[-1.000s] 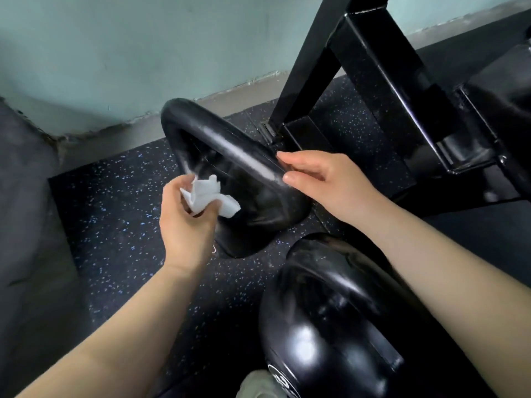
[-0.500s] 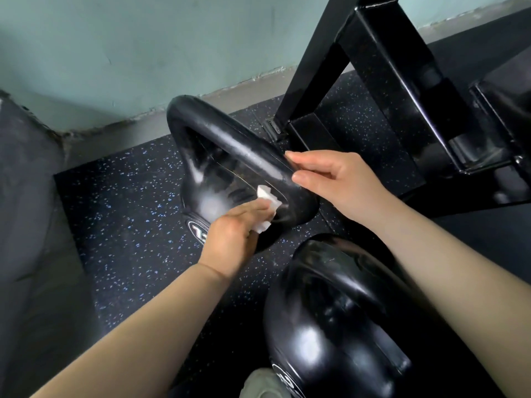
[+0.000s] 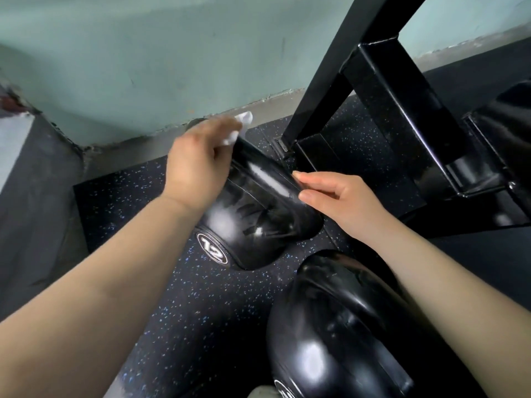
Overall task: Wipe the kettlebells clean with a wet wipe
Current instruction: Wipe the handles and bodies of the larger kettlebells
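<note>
The left hand (image 3: 198, 165), blurred, curls its fingers (image 3: 221, 127) over a crumpled white wet wipe (image 3: 244, 118), pinching it against the handle top of the glossy black rounded kettlebell marked 12 (image 3: 258, 219), which stands on the speckled black rubber floor (image 3: 201, 311) beneath those fingers. The right hand (image 3: 339, 199) lays straight, pressed-together fingers on the handle's right side. A second glossy black kettlebell (image 3: 330, 326) sits below that wrist.

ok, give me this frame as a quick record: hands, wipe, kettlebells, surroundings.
left hand: grips crumpled white wet wipe at the far end of the handle; motion-blurred
right hand: fingers fairly straight, tips against the handle's near side
target: glossy black kettlebell marked 12, streaky sheen on its body
other: second glossy black kettlebell, nearer the camera, untouched
floor: black speckled rubber mat, under both
nearby: black metal rack frame, to the right
</note>
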